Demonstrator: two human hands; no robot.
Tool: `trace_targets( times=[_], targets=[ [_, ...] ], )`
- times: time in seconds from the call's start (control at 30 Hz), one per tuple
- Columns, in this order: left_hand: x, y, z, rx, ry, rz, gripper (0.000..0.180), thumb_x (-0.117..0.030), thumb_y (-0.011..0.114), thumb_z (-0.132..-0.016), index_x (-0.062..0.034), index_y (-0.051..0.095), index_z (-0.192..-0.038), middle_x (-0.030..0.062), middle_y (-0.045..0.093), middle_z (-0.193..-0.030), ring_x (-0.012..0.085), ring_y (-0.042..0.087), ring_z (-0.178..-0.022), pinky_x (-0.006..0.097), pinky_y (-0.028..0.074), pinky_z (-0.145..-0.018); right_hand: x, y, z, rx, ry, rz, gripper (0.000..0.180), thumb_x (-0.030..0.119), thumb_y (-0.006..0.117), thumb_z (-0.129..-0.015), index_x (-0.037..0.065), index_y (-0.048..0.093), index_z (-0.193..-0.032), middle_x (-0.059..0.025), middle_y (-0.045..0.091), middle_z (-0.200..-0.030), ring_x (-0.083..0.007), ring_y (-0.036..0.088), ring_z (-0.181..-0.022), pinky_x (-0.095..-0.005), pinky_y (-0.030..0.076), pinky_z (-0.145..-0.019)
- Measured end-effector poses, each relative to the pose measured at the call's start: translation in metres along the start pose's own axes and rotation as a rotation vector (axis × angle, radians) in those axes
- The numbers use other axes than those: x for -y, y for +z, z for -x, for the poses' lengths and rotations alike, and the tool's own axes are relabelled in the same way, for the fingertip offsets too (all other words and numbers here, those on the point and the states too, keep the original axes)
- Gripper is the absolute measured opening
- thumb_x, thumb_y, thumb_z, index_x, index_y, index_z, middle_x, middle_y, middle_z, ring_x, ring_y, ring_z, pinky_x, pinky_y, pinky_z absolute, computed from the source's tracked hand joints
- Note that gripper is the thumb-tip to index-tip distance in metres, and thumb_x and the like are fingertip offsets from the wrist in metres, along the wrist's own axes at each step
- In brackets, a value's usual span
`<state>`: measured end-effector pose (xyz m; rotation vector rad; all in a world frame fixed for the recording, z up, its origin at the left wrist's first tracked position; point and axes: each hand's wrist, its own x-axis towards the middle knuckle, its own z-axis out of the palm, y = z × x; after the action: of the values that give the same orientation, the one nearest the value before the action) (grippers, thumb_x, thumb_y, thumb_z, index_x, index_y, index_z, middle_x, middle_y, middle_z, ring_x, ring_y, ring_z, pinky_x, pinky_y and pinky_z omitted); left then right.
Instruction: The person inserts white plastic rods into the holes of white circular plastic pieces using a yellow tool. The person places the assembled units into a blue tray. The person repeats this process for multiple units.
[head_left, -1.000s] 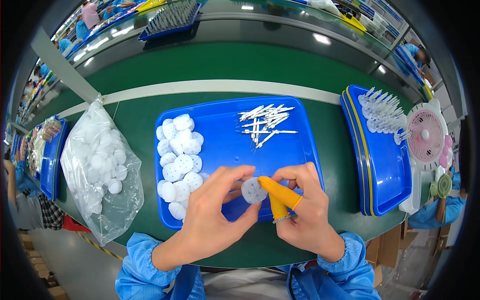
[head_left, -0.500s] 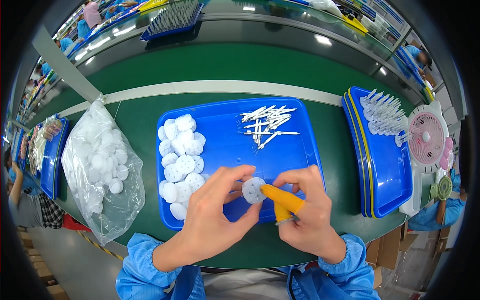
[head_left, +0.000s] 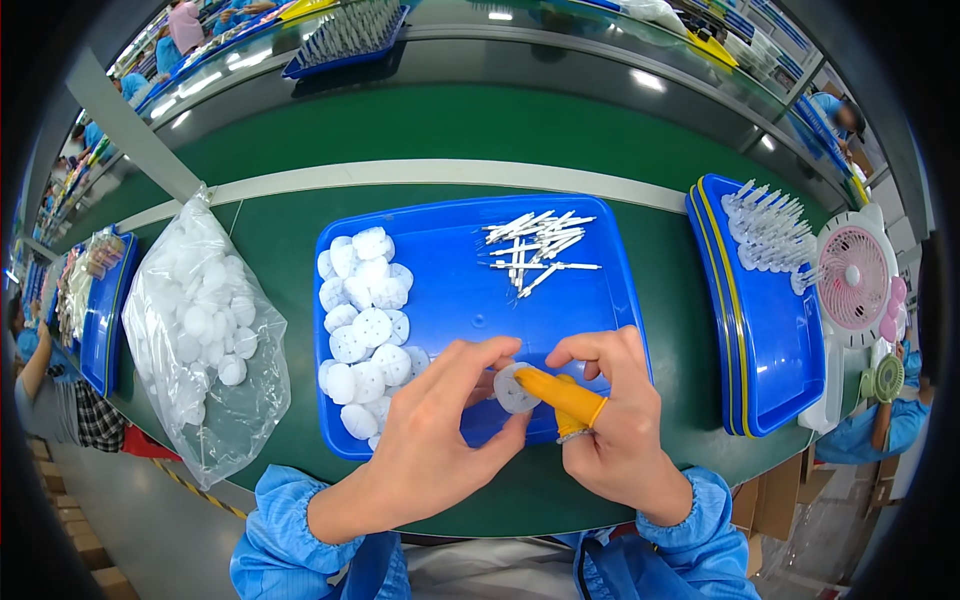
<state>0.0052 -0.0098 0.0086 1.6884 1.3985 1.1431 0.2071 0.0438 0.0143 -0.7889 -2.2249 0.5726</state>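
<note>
My left hand (head_left: 440, 420) holds a small round white disc (head_left: 515, 388) with holes in it by its edge, between curled fingers and thumb. My right hand (head_left: 620, 420) wears yellow finger cots. One yellow-covered tip presses on the disc's face; whether a small part is pinched there is hidden. Both hands are over the near side of a blue tray (head_left: 440, 240). Along the tray's left side lie several similar white discs (head_left: 372, 327), overlapping. Thin white sticks with fine wire-like ends (head_left: 540, 240) are heaped at its far right.
On the left lies a clear plastic bag (head_left: 205, 330) of white discs. To the right, stacked blue trays (head_left: 770, 360) hold discs with upright sticks (head_left: 770, 228), beside a pink and white fan (head_left: 852, 272). A filled tray (head_left: 350, 45) sits beyond the green table (head_left: 430, 125). Co-workers are at the edges.
The disc has shifted slightly right and turned in my fingers. The yellow-covered tip now lies further over its face. My left hand has moved a little right.
</note>
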Motion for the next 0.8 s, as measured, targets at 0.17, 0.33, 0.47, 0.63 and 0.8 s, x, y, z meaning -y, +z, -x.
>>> trace_targets(
  times=[0.17,0.33,0.47,0.63,0.8],
  targets=[
    [-0.002,0.0,-0.001,0.005,-0.005,-0.004,0.06,0.004,0.084,-0.081,-0.0016,0.063,-0.137,0.0153,0.071,-0.118,0.0274,0.078,-0.106,0.037,0.068,-0.085,0.0,0.002,0.0,0.022,0.04,0.042,0.057,-0.012,0.063,-0.059,0.0,0.082,-0.112,-0.011,0.063,-0.117,-0.0302,0.051,-0.092,-0.0382,0.046,-0.072],
    [-0.004,-0.001,-0.001,0.014,-0.037,-0.011,0.06,0.004,0.084,-0.081,-0.0018,0.063,-0.137,0.0155,0.071,-0.119,0.0276,0.078,-0.107,0.038,0.068,-0.087,0.003,0.003,-0.002,0.021,0.043,0.025,0.054,-0.011,0.065,-0.056,-0.003,0.083,-0.106,-0.0123,0.064,-0.116,-0.0307,0.052,-0.092,-0.0383,0.048,-0.074],
    [-0.003,-0.002,0.0,0.001,-0.06,0.039,0.059,0.001,0.083,-0.084,-0.0022,0.061,-0.138,0.0166,0.07,-0.116,0.0299,0.076,-0.102,0.04,0.068,-0.087,0.006,-0.003,0.003,0.001,0.008,-0.006,0.051,-0.009,0.067,-0.053,-0.005,0.083,-0.101,-0.0135,0.067,-0.116,-0.0315,0.054,-0.093,-0.0381,0.049,-0.073],
    [-0.002,-0.002,-0.002,0.013,-0.047,0.021,0.06,0.005,0.083,-0.082,-0.0004,0.061,-0.138,0.0158,0.071,-0.12,0.0282,0.078,-0.109,0.039,0.068,-0.089,0.008,-0.004,0.004,-0.028,0.026,0.005,0.05,-0.009,0.067,-0.052,-0.005,0.082,-0.1,-0.013,0.068,-0.114,-0.0309,0.054,-0.091,-0.0375,0.048,-0.07],
    [-0.002,-0.002,-0.001,0.018,-0.062,0.022,0.06,0.005,0.082,-0.082,-0.0001,0.061,-0.138,0.016,0.071,-0.12,0.0277,0.079,-0.108,0.039,0.068,-0.089,0.004,-0.001,0.003,-0.004,0.032,-0.006,0.053,-0.009,0.067,-0.053,-0.004,0.082,-0.104,-0.0121,0.067,-0.116,-0.0302,0.053,-0.092,-0.0379,0.047,-0.07]
  ],
)
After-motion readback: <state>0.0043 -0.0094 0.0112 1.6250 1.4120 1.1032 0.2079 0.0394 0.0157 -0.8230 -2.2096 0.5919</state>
